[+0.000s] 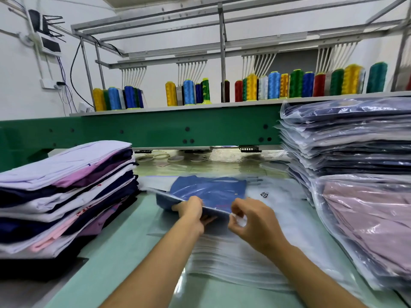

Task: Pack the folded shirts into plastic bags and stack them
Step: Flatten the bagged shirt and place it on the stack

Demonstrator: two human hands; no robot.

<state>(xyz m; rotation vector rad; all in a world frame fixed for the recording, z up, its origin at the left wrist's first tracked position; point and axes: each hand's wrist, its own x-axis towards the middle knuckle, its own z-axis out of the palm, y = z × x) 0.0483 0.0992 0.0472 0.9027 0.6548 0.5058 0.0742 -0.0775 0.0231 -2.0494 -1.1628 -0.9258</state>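
A folded blue shirt (209, 192) lies at the middle of the table, most of it inside a clear plastic bag (262, 187). My left hand (191, 210) grips the shirt's near edge, fingers tucked under it. My right hand (249, 221) pinches the bag's open edge beside the shirt. Both rest on a pile of empty clear bags (233, 263). A stack of unbagged folded shirts (66, 192), white, navy, purple and pink, stands on the left. Bagged shirts are piled high on the right (347, 138), with a bagged pink one (373, 223) nearer to me.
The pale green table (124, 252) runs under everything. Behind it stands a green embroidery machine beam (169, 130) with a shelf of coloured thread cones (271, 85). Rings of tape (160, 156) lie under the beam.
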